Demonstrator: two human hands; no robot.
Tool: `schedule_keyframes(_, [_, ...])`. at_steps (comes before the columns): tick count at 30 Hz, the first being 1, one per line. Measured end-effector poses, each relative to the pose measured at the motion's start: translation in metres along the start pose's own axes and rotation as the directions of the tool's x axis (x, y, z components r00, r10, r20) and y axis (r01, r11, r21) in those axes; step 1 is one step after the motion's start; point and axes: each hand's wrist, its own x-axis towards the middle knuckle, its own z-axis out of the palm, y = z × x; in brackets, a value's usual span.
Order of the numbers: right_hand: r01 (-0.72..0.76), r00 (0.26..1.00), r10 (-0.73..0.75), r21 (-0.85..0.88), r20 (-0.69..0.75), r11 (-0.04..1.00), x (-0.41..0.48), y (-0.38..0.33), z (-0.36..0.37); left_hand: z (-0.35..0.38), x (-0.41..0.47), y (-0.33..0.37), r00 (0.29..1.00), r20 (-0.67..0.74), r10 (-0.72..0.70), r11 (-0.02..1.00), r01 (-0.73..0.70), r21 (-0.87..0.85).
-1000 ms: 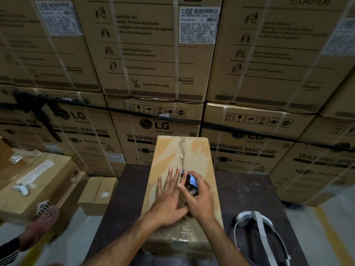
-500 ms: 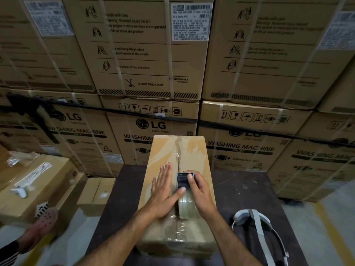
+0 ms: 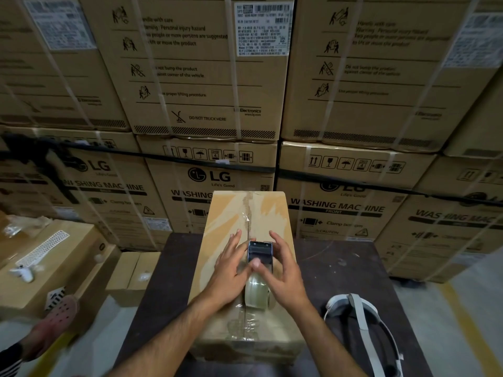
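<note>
Right hand [image 3: 283, 270] loosened on tape dispenser [image 3: 259, 253], carton [image 3: 226, 213], dark table [image 3: 340, 268], stacked boxes [image 3: 204, 77]

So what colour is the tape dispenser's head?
Dark bluish-black; the tape dispenser shows best in the head view.

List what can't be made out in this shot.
Head view only:
1. Whether the right hand grips the dispenser: its palm hides the far side.
2. The roll and its contact with the box: hidden beneath the roll itself.
3. Headset: cut off by the bottom edge.
4. Shoe: blurred, cut by the left edge.
5. Carton label: print too small.
</note>
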Motion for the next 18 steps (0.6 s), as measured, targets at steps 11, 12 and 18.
schedule_keyframes(11, [0.451,0.860,-0.501,-0.607,0.099,0.654,0.012,0.016,-0.015,0.003,0.002,-0.003,0.998,-0.051,-0.045,0.999,0.044,-0.023])
schedule_keyframes(12, [0.460,0.858,-0.500,-0.607,0.115,0.648,0.013,0.016,-0.017,0.003,0.002,-0.002,0.998,-0.048,-0.047,0.999,0.046,-0.017])
schedule_keyframes(18, [0.482,0.853,-0.497,-0.606,0.159,0.633,0.026,0.011,-0.029,0.005,0.000,0.001,0.997,-0.050,-0.053,0.999,0.052,-0.015])
